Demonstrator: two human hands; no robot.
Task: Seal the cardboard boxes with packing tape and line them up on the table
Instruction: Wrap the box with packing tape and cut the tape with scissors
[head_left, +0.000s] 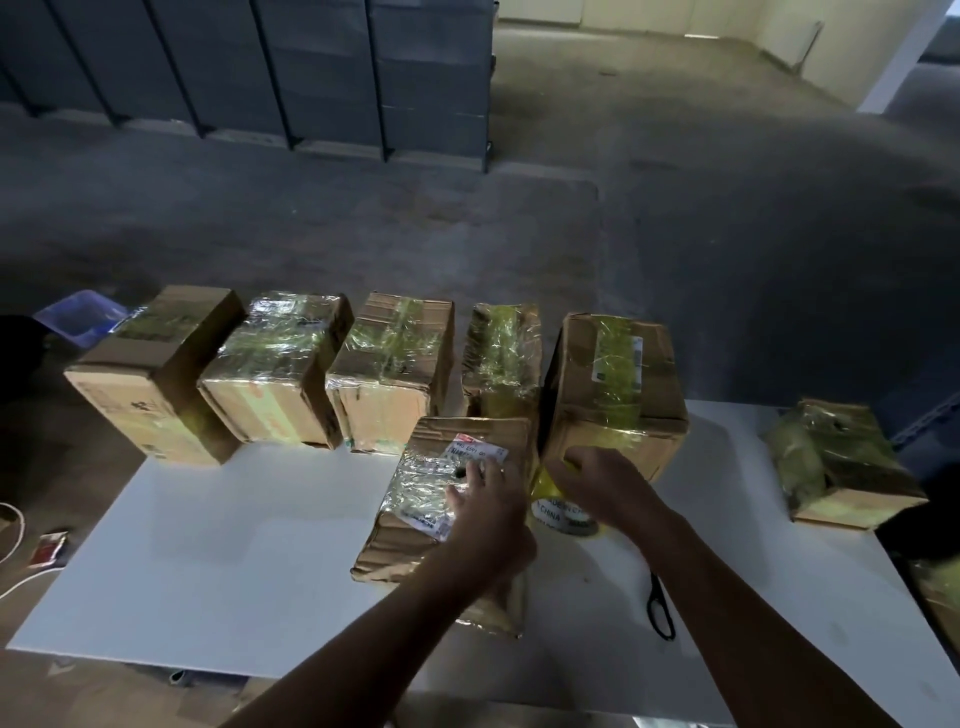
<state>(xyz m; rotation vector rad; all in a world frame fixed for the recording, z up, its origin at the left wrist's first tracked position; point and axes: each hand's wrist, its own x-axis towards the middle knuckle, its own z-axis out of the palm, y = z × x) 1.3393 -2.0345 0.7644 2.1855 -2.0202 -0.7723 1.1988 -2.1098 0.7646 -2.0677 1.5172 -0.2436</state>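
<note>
Cardboard box (410, 525) | left grip (488, 506) flat, spread on top | right grip (597, 478) pinching tape (558, 514) | risk: strip folds, sticks to itself

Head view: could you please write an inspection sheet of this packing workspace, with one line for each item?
Surface: white table, with boxes along its far edge.
Job's things: row of five taped boxes; sixth box in front of the row; seventh box apart at the right; tape roll between the sixth box and the largest box.
Clutter: black scissors on the table.
Grips: left hand rests flat on the sixth box; right hand seems to hold the tape roll.
Cables: white cable on the floor, left.
Surroundings: concrete floor, grey shelving, blue bin, red packet.
</note>
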